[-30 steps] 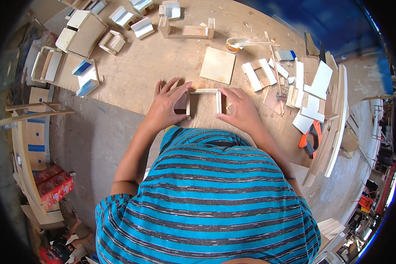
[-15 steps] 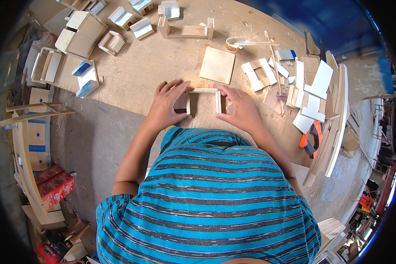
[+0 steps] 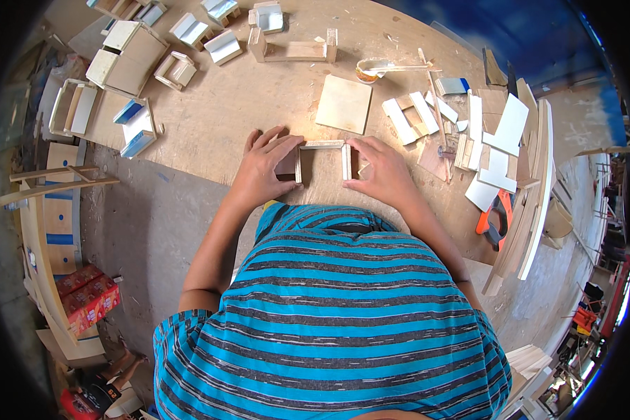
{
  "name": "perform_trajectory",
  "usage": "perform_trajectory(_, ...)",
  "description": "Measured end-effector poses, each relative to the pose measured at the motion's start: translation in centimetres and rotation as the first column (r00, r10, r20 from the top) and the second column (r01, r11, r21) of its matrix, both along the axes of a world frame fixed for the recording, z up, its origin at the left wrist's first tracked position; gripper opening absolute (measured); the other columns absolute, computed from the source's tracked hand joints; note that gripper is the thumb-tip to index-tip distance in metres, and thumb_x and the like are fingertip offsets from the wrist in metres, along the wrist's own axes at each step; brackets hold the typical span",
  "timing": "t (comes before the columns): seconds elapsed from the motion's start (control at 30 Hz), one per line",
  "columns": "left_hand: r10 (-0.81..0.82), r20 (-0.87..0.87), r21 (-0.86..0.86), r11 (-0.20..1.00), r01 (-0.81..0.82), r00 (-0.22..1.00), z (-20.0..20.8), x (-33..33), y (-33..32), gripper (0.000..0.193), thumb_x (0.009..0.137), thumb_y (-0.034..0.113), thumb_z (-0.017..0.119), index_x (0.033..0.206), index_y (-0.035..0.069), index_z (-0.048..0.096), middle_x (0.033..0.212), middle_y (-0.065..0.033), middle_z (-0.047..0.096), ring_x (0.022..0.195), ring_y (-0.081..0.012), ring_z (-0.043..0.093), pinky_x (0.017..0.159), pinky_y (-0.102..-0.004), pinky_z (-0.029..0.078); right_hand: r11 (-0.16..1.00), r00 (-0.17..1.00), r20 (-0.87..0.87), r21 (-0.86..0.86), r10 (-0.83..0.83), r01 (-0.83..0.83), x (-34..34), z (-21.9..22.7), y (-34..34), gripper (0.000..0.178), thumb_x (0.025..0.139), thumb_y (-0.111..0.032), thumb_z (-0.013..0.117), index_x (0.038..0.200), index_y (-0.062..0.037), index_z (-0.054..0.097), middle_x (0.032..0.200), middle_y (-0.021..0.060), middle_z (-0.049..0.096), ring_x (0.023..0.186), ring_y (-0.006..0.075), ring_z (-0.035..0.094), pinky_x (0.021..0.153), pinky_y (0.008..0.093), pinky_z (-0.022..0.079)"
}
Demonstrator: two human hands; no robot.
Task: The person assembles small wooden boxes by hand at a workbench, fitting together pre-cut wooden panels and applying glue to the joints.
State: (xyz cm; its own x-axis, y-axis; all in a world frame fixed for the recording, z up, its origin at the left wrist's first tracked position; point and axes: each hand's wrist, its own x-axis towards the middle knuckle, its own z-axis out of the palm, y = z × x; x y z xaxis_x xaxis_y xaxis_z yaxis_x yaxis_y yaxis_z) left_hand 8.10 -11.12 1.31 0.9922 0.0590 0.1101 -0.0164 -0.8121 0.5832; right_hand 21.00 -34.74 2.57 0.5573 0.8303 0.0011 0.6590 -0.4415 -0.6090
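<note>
Both hands grip a small three-sided plywood frame (image 3: 321, 145) that stands at the near edge of the wooden worktable (image 3: 238, 98). Its one side faces me with no panel, and the board of the table shows between its walls. My left hand (image 3: 264, 170) is closed on the left wall, thumb at the near end and fingers at the far end. My right hand (image 3: 380, 171) pinches the right wall in the same way. Just beyond the frame lies a flat square plywood board (image 3: 344, 104). A bowl (image 3: 372, 70) with a stick across it sits farther back.
Several small wooden assemblies stand far left, among them a larger box (image 3: 127, 58) and a U-shaped piece (image 3: 294, 50). White offcuts (image 3: 497, 168) and an orange-handled saw (image 3: 495, 220) lie at the right. A red carton (image 3: 87, 299) and a person (image 3: 94, 397) are low on the left.
Almost nothing differs. My hands and the frame hold the same place on the table, while the whole view has shifted very slightly.
</note>
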Motion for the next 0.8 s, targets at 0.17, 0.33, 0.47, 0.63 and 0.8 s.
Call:
perform_trajectory(0.17,-0.002,0.004,-0.02,1.0,0.002,1.0,0.1,0.0,0.0,0.084,0.049,0.017,0.086,0.128,0.014,0.057,0.128,-0.0084,0.06,0.131,-0.0306,0.044,0.112,-0.053,0.025,1.0,1.0,0.002,-0.014,0.004,-0.004,0.0,-0.2,-0.2,0.074,0.062,-0.032,0.082,0.126,-0.0057,0.055,0.115,0.0127,0.058,0.103,0.0316,0.059,0.086,0.0407,0.048)
perform_trajectory(0.33,-0.004,0.001,-0.021,1.0,0.004,1.0,0.0,0.0,0.0,0.084,0.049,0.017,0.086,0.128,0.014,0.056,0.127,-0.0084,0.06,0.13,-0.0305,0.044,0.112,-0.0526,0.024,1.0,0.996,0.083,0.007,0.013,-0.013,-0.2,-0.5,-0.3,0.076,0.062,-0.035,0.082,0.126,-0.0055,0.055,0.108,0.0138,0.06,0.099,0.0322,0.06,0.084,0.041,0.049)
perform_trajectory(0.47,0.002,-0.003,-0.042,0.999,-0.002,1.0,0.0,0.0,0.0,0.091,0.05,0.017,0.086,0.134,0.016,0.051,0.127,-0.0076,0.06,0.131,-0.0306,0.044,0.113,-0.0512,0.025,1.0,0.996,0.085,-0.005,0.019,-0.018,-0.4,-0.5,-0.2,0.077,0.061,-0.035,0.083,0.126,-0.0057,0.054,0.104,0.0136,0.062,0.095,0.0324,0.06,0.082,0.0414,0.049)
perform_trajectory(0.63,0.003,0.007,-0.048,0.999,-0.002,1.0,-0.1,-0.1,0.0,0.096,0.05,0.016,0.086,0.138,0.016,0.047,0.126,-0.0068,0.061,0.131,-0.0307,0.043,0.113,-0.0504,0.025,1.0,0.997,0.081,0.014,0.005,-0.006,-0.5,-0.6,-0.1,0.077,0.061,-0.036,0.083,0.127,-0.0067,0.054,0.1,0.0128,0.063,0.09,0.0312,0.061,0.079,0.0416,0.049)
perform_trajectory(0.8,-0.009,0.014,-0.051,0.999,0.01,1.0,0.0,-0.1,0.0,0.098,0.05,0.017,0.086,0.138,0.016,0.046,0.126,-0.0079,0.061,0.13,-0.0308,0.044,0.112,-0.0505,0.026,0.999,0.999,0.039,0.026,-0.025,0.024,-0.5,-0.9,-0.2,0.082,0.059,-0.032,0.085,0.131,-0.01,0.05,0.1,0.0119,0.063,0.09,0.0307,0.062,0.079,0.0408,0.049)
